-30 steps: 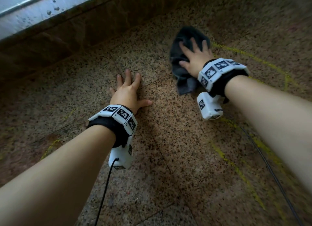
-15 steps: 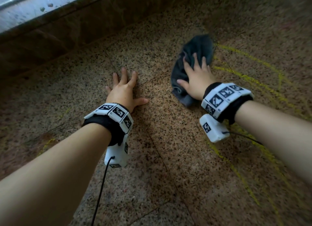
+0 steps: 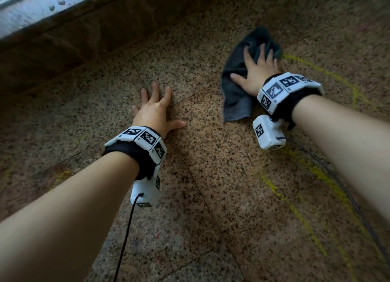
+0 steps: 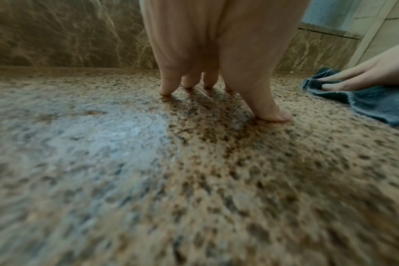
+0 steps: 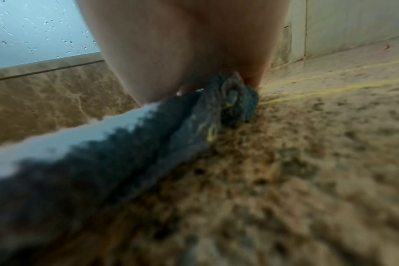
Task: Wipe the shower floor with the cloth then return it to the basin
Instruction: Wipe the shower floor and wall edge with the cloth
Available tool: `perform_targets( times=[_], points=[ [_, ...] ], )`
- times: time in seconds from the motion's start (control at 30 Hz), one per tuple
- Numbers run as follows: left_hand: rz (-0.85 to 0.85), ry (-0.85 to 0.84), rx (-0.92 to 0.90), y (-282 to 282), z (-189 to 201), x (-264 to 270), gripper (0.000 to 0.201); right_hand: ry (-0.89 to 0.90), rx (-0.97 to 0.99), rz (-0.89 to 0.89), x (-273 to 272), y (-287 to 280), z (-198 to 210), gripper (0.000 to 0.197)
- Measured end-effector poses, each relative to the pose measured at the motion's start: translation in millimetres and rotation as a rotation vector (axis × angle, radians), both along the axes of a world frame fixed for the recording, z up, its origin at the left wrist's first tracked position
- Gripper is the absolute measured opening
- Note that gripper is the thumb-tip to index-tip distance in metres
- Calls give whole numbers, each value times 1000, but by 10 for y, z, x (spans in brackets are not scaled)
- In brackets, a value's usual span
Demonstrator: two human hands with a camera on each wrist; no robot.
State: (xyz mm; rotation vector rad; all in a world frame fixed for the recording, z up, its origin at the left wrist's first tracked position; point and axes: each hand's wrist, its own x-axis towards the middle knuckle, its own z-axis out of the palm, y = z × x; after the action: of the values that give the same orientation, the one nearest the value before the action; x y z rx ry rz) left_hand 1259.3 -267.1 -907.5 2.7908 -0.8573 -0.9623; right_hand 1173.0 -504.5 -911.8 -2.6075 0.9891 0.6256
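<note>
- Cloths: 1, dark grey (image 3: 236, 96), far right on the floor.
- Hands: 2, left hand (image 3: 155, 113) at centre, right hand (image 3: 256, 75) far right.
- Wrist camera units: 2, one (image 3: 145, 194) near centre, one (image 3: 268, 134) right.
- Cables: 2, one (image 3: 124, 239) near centre, one (image 3: 341, 189) right.

Speckled brown granite floor (image 3: 211, 176), yellow streaks (image 3: 295, 214), dark marbled curb (image 3: 84, 35), droplet-spotted glass (image 5: 34, 32) above.
</note>
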Motion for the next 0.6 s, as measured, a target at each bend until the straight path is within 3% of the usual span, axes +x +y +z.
perform_targets(
  times=[0.27, 0.5, 0.6],
  points=[
    [-3, -15, 1, 0, -38, 15, 97, 25, -24, 88, -194, 165, 26, 80],
    [-81, -34, 77, -13, 40, 18, 99, 74, 2, 130, -682, 544, 41, 82],
    [-138, -60, 28, -15, 93, -115, 99, 95, 26, 119, -901, 742, 61, 82]
  ],
)
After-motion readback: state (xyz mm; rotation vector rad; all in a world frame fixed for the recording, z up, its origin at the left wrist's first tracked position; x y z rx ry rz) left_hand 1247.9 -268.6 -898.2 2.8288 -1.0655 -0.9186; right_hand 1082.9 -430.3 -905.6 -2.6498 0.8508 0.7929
